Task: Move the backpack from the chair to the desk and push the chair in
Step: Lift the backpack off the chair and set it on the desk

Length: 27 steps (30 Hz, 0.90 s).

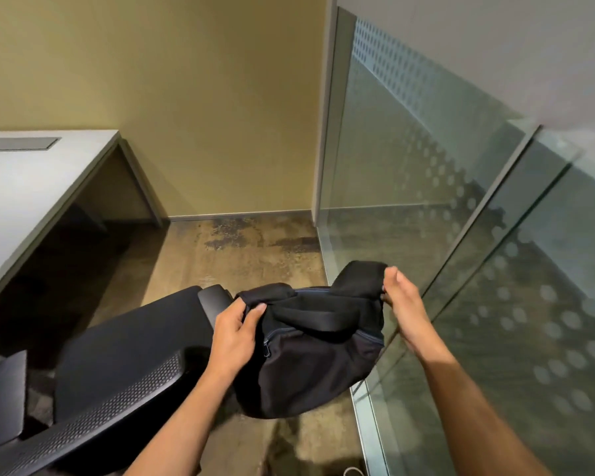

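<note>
A black backpack (pixel 310 352) hangs in the air in front of me, to the right of the chair seat and above the floor. My left hand (pixel 234 334) grips its fabric at the left top edge. My right hand (pixel 404 304) pinches its right top corner. The black office chair (pixel 117 355) stands at the lower left, its seat bare and its mesh back rim toward me. One armrest (pixel 215 297) shows just left of the bag. The pale grey desk (pixel 24 187) fills the left side, well away from the bag.
A frosted-dot glass partition (pixel 461 235) runs along the right, close to my right hand. A yellow wall (pixel 186 115) closes the far end. Stained brown floor (pixel 241 249) lies between desk and glass. A grey cable hatch (pixel 18 143) sits in the desktop.
</note>
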Tool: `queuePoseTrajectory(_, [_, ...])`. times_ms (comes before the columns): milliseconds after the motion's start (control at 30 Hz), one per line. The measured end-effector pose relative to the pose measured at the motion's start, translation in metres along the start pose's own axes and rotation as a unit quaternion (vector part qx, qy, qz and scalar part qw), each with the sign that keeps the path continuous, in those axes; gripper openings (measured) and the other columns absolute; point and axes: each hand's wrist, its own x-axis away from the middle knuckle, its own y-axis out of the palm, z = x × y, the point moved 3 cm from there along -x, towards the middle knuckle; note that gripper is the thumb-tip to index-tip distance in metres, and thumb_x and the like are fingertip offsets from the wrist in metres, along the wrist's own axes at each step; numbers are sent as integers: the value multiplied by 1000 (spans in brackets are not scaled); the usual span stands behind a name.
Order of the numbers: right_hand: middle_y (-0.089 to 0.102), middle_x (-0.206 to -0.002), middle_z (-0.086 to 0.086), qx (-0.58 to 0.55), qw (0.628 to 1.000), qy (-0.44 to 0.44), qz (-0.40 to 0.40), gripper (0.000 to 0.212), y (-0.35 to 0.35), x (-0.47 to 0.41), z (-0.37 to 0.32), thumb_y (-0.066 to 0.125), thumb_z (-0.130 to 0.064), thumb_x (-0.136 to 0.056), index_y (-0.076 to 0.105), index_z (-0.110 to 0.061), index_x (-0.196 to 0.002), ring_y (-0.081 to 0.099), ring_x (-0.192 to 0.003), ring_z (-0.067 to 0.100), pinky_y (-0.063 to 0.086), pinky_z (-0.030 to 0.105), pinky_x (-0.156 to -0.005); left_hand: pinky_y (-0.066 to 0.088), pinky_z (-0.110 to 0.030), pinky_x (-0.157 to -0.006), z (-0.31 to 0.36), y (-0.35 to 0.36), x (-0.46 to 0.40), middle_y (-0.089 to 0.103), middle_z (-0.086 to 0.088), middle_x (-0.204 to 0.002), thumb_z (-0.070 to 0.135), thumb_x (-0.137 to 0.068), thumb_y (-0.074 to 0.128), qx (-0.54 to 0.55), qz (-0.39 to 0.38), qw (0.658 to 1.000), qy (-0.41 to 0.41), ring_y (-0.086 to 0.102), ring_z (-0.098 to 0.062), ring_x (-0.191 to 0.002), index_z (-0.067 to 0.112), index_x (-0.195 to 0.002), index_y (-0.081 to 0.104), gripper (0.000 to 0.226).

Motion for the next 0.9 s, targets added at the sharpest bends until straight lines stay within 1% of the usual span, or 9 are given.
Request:
queuePoseTrajectory(67, [72, -113, -7, 7, 998, 1, -55, 46, 2, -5, 15, 60, -58, -85, 63, -22, -113, 63, -107, 6, 48, 19, -91, 53, -24, -73, 7, -1, -21, 73, 10, -89, 21, -96, 57, 16, 13, 1000, -3, 68, -9, -85, 46, -89, 68, 28])
queuePoseTrajectory(167, [67, -123, -3, 36, 996, -17, -84, 41, 7, -25, 30, 71, -21, -84, 55, -23, -122, 60, -117, 9, 43, 21, -99, 53, -25, -74, 12, 2, -53, 73, 12, -88, 20, -96, 57, 40, 24, 999, -5, 68, -7, -84, 47, -87, 68, 31])
queuePoseTrajectory(267, [72, -98, -10, 54, 997, -35, -45, 25, 15, -65, 27, 67, -4, -88, 60, -23, -103, 65, -94, 3, 49, 19, -85, 55, -36, -81, 7, 9, -87, 75, 5, -92, 19, -97, 56, 63, 17, 998, -7, 70, -15, -91, 38, -91, 70, 24])
queuePoseTrajectory(333, [70, -82, -14, 73, 996, -46, -31, 17, 20, -94, 27, 62, -2, -91, 58, -18, -92, 62, -77, 0, 49, 18, -73, 56, -45, -82, -1, 13, -111, 74, -3, -93, 20, -97, 56, 74, 7, 997, -9, 70, -22, -92, 29, -94, 70, 17])
queuePoseTrajectory(433, [67, -77, -10, 64, 996, -47, -26, 16, 31, -137, 33, 60, -1, -92, 57, -16, -87, 60, -73, 4, 49, 20, -70, 53, -58, -84, -15, 13, -153, 70, -18, -96, 25, -97, 55, 70, 3, 997, -21, 67, -34, -93, 11, -98, 66, 18])
queuePoseTrajectory(667, [64, -75, 1, 44, 998, -29, 33, 20, 70, -244, 15, 65, -4, -88, 60, -22, -81, 58, -69, 11, 47, 32, -68, 56, -40, -83, -24, -6, -255, 76, 5, -98, 28, -95, 57, 85, 1, 996, -14, 70, -13, -97, 28, -100, 70, 13])
queuePoseTrajectory(733, [65, -74, -2, 59, 996, -52, 29, 20, 81, -268, 7, 66, -6, -88, 60, -24, -81, 58, -68, 9, 48, 26, -66, 56, -43, -86, -27, -12, -281, 76, 0, -102, 28, -95, 57, 90, -1, 996, -4, 70, -17, -100, 25, -104, 70, 16])
queuePoseTrajectory(833, [70, -74, -7, 90, 993, -71, 21, 15, 95, -300, -4, 68, -12, -88, 61, -25, -84, 64, -69, 5, 51, 19, -64, 55, -26, -83, -29, -18, -316, 76, 6, -105, 27, -95, 57, 104, -1, 994, 22, 69, -13, -102, 32, -105, 71, 18])
queuePoseTrajectory(900, [71, -81, -10, 96, 993, -74, 11, 9, 105, -323, -8, 68, -15, -88, 61, -22, -89, 68, -77, 7, 55, 20, -67, 54, -25, -83, -34, -24, -339, 75, 3, -106, 23, -95, 57, 113, 5, 993, 21, 69, -15, -103, 25, -108, 71, 19])
